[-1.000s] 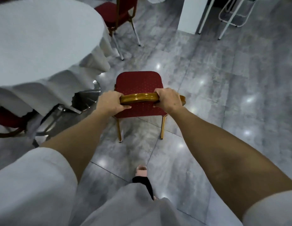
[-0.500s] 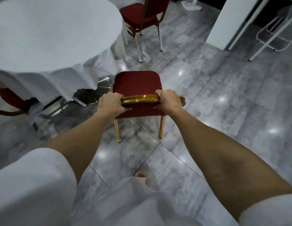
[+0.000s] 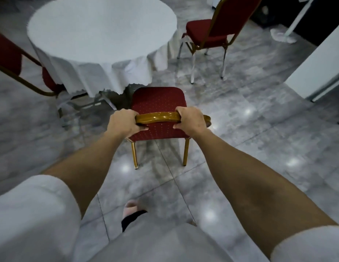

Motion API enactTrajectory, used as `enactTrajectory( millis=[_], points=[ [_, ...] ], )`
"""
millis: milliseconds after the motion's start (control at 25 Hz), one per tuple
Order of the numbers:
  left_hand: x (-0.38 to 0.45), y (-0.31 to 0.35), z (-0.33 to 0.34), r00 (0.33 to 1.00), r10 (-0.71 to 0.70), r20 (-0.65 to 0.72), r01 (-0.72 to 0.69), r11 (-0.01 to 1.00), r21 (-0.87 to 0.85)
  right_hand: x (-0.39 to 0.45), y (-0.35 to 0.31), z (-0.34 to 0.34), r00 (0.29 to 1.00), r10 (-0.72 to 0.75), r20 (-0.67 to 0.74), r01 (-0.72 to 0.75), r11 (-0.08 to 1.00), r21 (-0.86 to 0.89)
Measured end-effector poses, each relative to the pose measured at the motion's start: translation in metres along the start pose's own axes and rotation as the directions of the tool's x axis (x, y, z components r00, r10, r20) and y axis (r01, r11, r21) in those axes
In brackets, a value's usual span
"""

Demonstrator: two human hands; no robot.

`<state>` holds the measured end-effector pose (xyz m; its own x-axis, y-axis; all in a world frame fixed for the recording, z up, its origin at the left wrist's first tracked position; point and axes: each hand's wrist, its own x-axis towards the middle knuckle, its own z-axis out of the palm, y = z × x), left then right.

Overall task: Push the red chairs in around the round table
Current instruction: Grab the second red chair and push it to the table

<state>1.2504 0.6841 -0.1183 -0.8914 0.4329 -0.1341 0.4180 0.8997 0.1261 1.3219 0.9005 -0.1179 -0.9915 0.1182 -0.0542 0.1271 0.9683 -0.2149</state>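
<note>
Grey tiles underfoot, our left hand (image 3: 123, 123) and right hand (image 3: 191, 121) clench the chair (image 3: 158, 100) back; next, push toward the table (image 3: 100, 29).

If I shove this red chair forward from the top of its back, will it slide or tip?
Likely slides: the tile floor looks glossy and the chair has thin metal legs. Pushing high, where both hands grip the gold rail, may rock it forward if a leg catches a tile seam.
</note>
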Motion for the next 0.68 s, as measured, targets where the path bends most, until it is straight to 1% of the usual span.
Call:
enactTrajectory(
  millis=[120, 200, 360, 680],
  points=[
    [-0.021, 0.03, 0.01, 0.99, -0.142, 0.003, 0.142, 0.989, -0.041, -0.006, 0.027, -0.007, 0.993, -0.104, 0.06, 0.105, 0.995, -0.003],
    [-0.031, 0.05, 0.016, 0.983, -0.186, 0.005, 0.186, 0.981, -0.045, -0.01, 0.044, -0.011, 0.987, -0.138, 0.081, 0.137, 0.99, 0.02],
    [-0.034, 0.08, 0.025, 0.974, -0.228, 0.004, 0.228, 0.973, -0.019, -0.004, 0.072, -0.015, 0.982, -0.155, 0.105, 0.152, 0.988, 0.034],
    [0.002, 0.076, 0.02, 0.96, -0.279, 0.022, 0.28, 0.959, -0.052, 0.036, 0.076, -0.02, 0.98, -0.163, 0.116, 0.159, 0.986, 0.04]
  ],
)
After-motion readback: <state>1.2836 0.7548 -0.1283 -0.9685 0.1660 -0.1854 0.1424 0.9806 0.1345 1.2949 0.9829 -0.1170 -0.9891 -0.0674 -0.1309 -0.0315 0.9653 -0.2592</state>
